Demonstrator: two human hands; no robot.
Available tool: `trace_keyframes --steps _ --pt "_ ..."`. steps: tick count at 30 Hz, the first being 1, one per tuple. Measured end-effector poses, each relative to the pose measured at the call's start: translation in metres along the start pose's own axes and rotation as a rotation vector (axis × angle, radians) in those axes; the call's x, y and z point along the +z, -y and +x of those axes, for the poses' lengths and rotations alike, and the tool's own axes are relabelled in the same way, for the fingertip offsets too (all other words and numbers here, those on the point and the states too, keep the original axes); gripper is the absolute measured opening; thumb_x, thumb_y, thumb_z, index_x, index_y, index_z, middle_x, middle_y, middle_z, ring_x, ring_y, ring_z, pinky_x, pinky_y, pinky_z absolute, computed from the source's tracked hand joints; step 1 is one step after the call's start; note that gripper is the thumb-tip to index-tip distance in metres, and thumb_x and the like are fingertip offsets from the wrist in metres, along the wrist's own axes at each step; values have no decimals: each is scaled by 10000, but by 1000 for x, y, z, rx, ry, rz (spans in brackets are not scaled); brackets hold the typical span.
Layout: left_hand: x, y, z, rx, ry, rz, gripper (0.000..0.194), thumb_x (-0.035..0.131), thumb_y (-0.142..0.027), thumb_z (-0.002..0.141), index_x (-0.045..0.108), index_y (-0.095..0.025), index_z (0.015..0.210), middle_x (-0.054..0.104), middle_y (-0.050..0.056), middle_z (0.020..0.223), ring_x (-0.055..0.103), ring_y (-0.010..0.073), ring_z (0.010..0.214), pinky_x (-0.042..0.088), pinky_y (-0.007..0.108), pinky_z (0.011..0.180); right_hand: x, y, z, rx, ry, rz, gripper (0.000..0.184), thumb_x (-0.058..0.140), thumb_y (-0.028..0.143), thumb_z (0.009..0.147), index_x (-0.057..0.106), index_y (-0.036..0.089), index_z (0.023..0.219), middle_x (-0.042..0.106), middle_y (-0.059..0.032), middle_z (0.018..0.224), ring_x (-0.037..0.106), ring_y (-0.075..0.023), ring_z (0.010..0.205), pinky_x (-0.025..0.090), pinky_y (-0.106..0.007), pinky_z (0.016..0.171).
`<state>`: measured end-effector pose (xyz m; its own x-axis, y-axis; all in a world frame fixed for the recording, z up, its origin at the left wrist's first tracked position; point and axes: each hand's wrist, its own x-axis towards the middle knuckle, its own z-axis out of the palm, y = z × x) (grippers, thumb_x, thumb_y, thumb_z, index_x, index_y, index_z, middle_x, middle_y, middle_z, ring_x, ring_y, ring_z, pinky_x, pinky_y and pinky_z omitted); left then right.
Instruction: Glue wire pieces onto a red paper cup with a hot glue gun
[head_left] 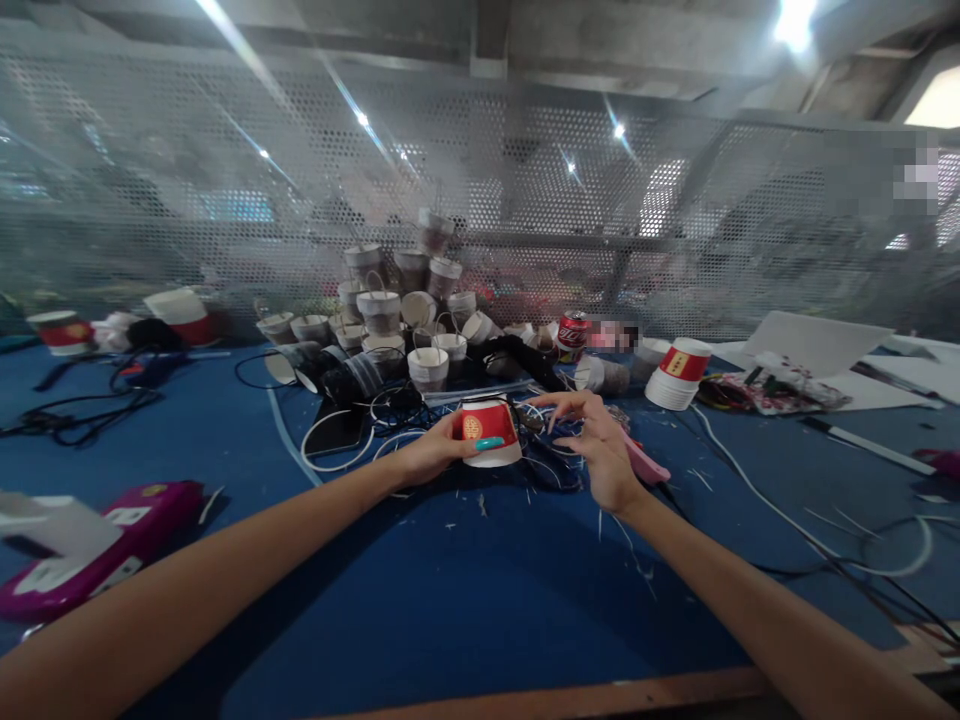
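A red and white paper cup (491, 430) with a gold emblem is gripped by my left hand (439, 447), its thumb lying across the cup's front. The cup is tilted with its narrower end toward the top, where a dark strip runs along the edge. Just right of it, my right hand (589, 440) hovers with fingers curved and apart, and nothing shows clearly between them. Behind both hands lies a tangle of dark and white cords (405, 408). A pink-handled tool (646, 462) lies beside my right hand, partly hidden by it.
Several wrapped cups with loop handles (379, 312) are piled at the back. Stacked red and white cups (679, 375) and a soda can (573, 335) stand to the right. A purple object (150, 510) lies at left. White scraps dot the blue tabletop (465, 590).
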<state>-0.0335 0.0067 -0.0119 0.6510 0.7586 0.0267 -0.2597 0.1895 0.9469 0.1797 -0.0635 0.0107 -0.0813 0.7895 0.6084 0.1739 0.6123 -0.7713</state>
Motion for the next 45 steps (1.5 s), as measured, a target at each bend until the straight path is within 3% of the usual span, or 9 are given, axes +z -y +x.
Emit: trace_keyframes --steps 8,17,25,27,29,32,34,42,45 --pt "1 -2 0 43 61 -28 549 770 -156 546 580 -143 1061 674 91 1013 628 202 910 407 333 889 6 6 -2 43 248 -26 260 425 89 631 532 225 824 599 -22 1155 415 -247 1072 255 -474 950" --pt "-2 -3 -1 7 103 -79 609 768 -141 520 575 -131 1098 677 99 1023 620 229 941 382 353 914 6 -2 5 98 98 335 259 402 110 600 507 212 813 610 -58 1127 507 -235 1052 373 -395 861" --pt "-9 0 1 7 134 -98 541 732 -178 542 585 -125 1060 679 102 999 614 247 923 371 382 903 2 -13 6 74 -155 246 175 418 99 626 507 204 734 654 -48 935 552 -220 938 370 -391 863" --pt "-7 0 1 -2 104 -100 493 721 -183 565 596 -131 1040 684 93 969 619 233 885 391 367 868 2 -7 3 33 -126 213 187 426 114 629 507 211 767 638 -46 998 525 -228 997 349 -409 897" --pt "-5 -2 0 -16 78 -82 486 718 -188 581 593 -139 1048 684 87 954 621 222 860 406 352 836 4 0 0 28 -1 173 195 426 128 634 508 217 787 615 -48 1086 486 -238 1061 317 -429 931" --pt "-3 -3 -2 -11 80 -41 584 751 -166 538 564 -154 1090 677 81 964 624 210 843 424 330 804 8 6 -2 68 201 90 202 424 136 634 510 219 798 593 -47 1152 446 -251 1094 276 -452 953" --pt "-2 -4 -3 -11 83 -16 635 765 -129 503 553 -160 1101 676 77 962 628 198 832 436 317 792 11 6 -1 89 256 70 219 419 141 626 506 220 811 590 -47 1161 439 -254 1094 277 -453 944" --pt "-8 -5 -4 -75 125 -49 513 731 -134 539 601 -120 1035 696 105 951 648 222 835 454 329 801 9 -1 4 133 156 263 198 391 143 615 476 221 776 603 -59 1132 477 -231 1107 342 -374 888" --pt "-8 -5 -3 -67 137 -79 496 713 -127 542 607 -107 1026 696 114 964 650 231 843 449 341 819 6 -6 5 154 78 196 161 395 138 619 469 213 740 628 -64 1088 488 -235 1082 333 -383 875"
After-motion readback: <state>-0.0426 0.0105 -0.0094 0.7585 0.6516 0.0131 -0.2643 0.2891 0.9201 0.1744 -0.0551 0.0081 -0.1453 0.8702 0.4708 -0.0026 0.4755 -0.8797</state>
